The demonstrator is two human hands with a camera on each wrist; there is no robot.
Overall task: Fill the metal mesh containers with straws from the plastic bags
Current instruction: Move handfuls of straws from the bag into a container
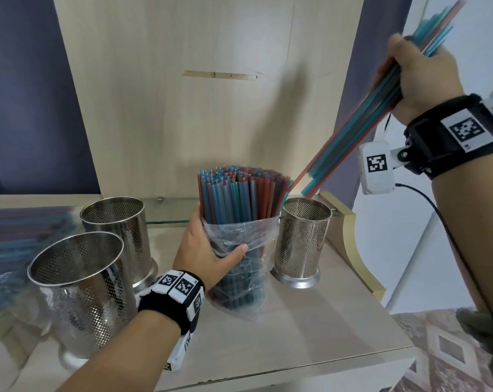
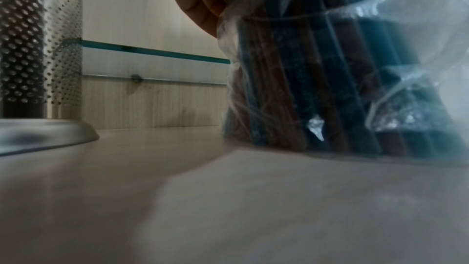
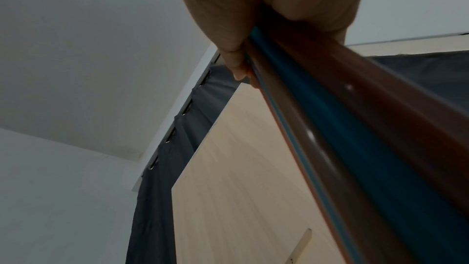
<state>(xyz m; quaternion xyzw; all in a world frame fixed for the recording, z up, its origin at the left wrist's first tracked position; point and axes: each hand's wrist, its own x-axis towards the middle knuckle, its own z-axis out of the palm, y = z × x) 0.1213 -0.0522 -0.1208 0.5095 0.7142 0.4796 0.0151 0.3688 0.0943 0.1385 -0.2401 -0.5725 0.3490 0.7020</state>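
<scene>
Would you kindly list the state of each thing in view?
Clear plastic bag of red and blue straws: open, upright, gripped by left hand.
Loose straw bundle: tilted, held aloft by right hand.
Right perforated metal container: upright, empty.
Two left perforated metal containers: upright, empty.

Bag of straws (image 1: 241,239) on shelf (image 1: 310,321) between two left containers (image 1: 118,236) and right container (image 1: 303,241).
</scene>
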